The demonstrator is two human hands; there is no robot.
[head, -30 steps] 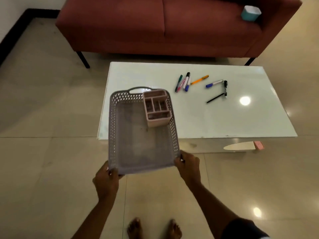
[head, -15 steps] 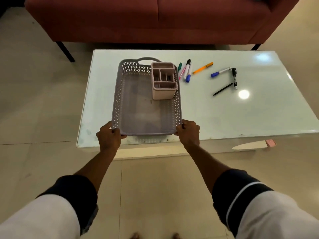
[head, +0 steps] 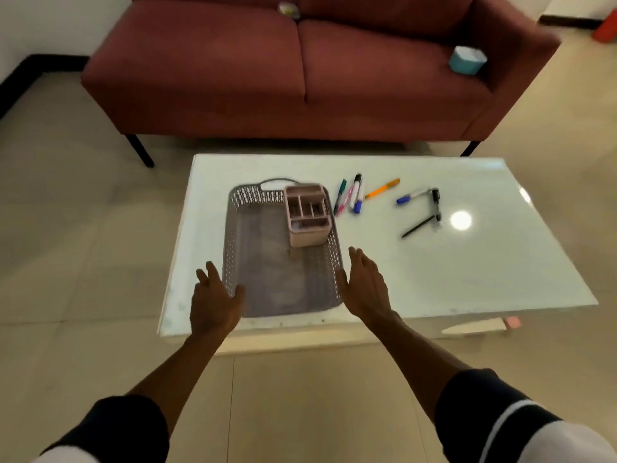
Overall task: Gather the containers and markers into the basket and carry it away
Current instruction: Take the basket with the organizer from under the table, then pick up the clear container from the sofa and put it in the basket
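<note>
A grey perforated basket [head: 263, 279] rests on the left part of the white table [head: 450, 282]. A pink divided organiser [head: 306, 213] stands in its far right corner. Several markers lie on the table to the right: a cluster [head: 350, 197] beside the basket, an orange one [head: 382, 188], a blue-capped one [head: 412, 196], and two black ones [head: 435, 203]. My left hand [head: 215, 297] hovers at the basket's near left corner, fingers spread. My right hand [head: 365, 284] sits just off the near right corner, also open. A teal container [head: 466, 60] sits on the sofa.
A dark red sofa [head: 300, 78] stands behind the table, with a small blurred object [head: 288, 9] on its back cushion line. Tiled floor surrounds the table. A pale piece with a pink tip [head: 480, 325] lies under the table's near right edge.
The basket came down from mid-air onto the table. Both hands have let go of its near corners and now hover open beside it.
</note>
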